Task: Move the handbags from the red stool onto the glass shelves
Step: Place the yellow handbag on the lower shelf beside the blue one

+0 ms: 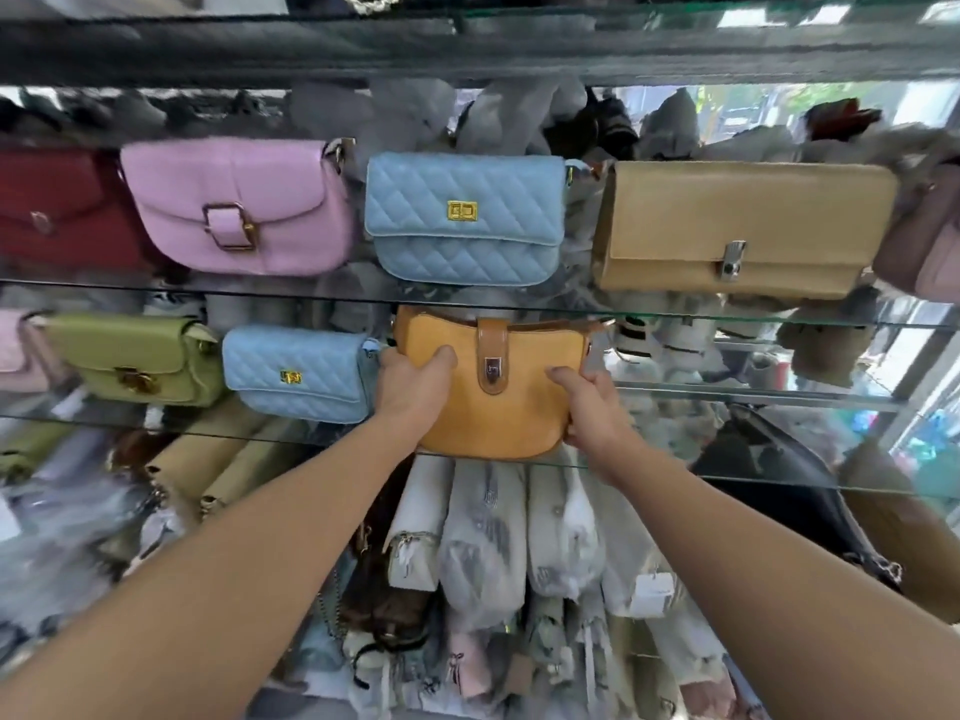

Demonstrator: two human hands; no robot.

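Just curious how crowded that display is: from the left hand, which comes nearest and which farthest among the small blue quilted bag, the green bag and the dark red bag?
From the left hand, which is gripping the mustard bag:
1. Small blue quilted bag, right beside it on the same shelf.
2. Green bag, further left on that shelf.
3. Dark red bag, far left, one shelf up.

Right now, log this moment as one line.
both hands: left hand and right hand grip orange handbag | position: lower glass shelf, beside small blue bag

Both forearms bare to the frame edge; left hand (413, 389) and right hand (592, 410) ungloved
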